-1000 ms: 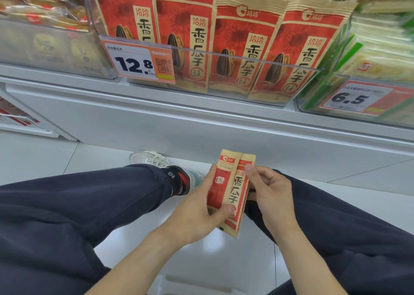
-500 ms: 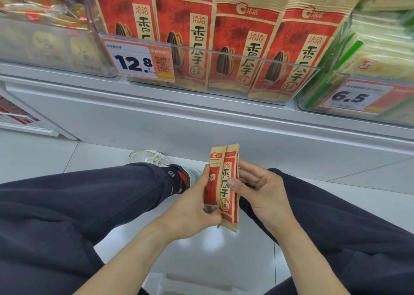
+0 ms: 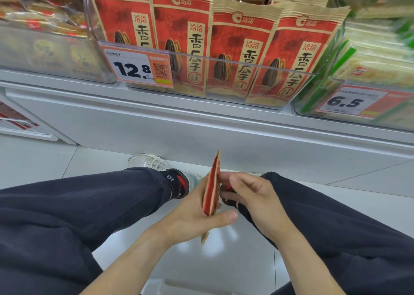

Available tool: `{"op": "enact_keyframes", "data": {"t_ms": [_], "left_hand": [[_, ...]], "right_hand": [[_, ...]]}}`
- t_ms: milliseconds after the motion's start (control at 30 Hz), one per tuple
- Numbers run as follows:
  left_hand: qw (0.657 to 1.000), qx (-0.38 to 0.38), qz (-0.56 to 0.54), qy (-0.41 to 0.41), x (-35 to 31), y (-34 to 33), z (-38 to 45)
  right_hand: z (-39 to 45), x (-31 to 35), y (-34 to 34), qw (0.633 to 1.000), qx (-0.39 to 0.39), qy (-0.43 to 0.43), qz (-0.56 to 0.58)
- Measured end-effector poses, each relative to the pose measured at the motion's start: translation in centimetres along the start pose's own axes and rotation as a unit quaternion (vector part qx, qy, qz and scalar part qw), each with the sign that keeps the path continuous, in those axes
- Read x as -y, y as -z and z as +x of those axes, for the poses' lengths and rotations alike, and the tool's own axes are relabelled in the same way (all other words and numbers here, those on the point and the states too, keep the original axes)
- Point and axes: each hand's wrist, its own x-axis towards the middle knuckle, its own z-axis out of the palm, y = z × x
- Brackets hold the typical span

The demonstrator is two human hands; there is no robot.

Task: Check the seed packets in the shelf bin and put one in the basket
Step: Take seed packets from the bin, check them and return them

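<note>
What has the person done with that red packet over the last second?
The seed packet has been turned from face-on to edge-on, so its printed front no longer shows. The left hand still grips it low down, thumb across the bottom; the right hand has moved from its top edge to its side. The packets in the shelf bin and the price tag are unchanged.
</note>
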Motion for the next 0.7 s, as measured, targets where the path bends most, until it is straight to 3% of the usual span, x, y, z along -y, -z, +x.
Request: {"op": "enact_keyframes", "data": {"t_ms": [167, 333, 533, 700], "left_hand": [[0.997, -0.029, 0.037, 0.053, 1.0, -0.2, 0.1], [0.996, -0.059, 0.034, 0.051, 1.0, 0.0, 0.1], [0.974, -0.079, 0.212, 0.033, 0.1, 0.8, -0.7], [0.975, -0.020, 0.220, 0.030, -3.2, 2.6, -1.8]], "right_hand": [[0.4, -1.3, -0.2, 0.995, 0.004, -0.017, -0.096], [0.3, -0.5, 0.7, 0.987, 0.010, -0.042, -0.155], [-0.2, 0.9, 1.4, 0.976, 0.011, -0.054, -0.212], [-1.5, 4.7, 1.3, 0.977, 0.041, -0.065, -0.197]]}}
